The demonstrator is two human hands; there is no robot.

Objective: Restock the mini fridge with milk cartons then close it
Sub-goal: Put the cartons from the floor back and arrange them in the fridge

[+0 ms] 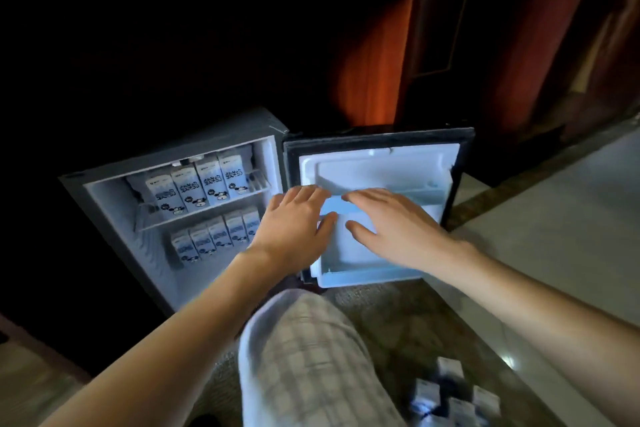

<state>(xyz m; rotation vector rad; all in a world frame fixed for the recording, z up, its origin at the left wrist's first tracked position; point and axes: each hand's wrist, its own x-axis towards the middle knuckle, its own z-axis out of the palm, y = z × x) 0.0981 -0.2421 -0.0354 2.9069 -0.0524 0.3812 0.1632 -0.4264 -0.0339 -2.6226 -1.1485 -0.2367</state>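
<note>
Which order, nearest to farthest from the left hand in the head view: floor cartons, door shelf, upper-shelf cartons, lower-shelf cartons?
1. door shelf, at the left hand fingertips, on the open door.
2. lower-shelf cartons, just left, inside the fridge.
3. upper-shelf cartons, higher and further left.
4. floor cartons, bottom right, on the floor.

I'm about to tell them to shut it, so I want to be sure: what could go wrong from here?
1. Several cartons on the floor are not stocked yet, so closing now would leave the job unfinished.
2. The left hand and right hand are both at the door shelf rail; tugging it might pop it loose.
3. The upper-shelf cartons seem to sit near the front edge and may foul the door.
</note>
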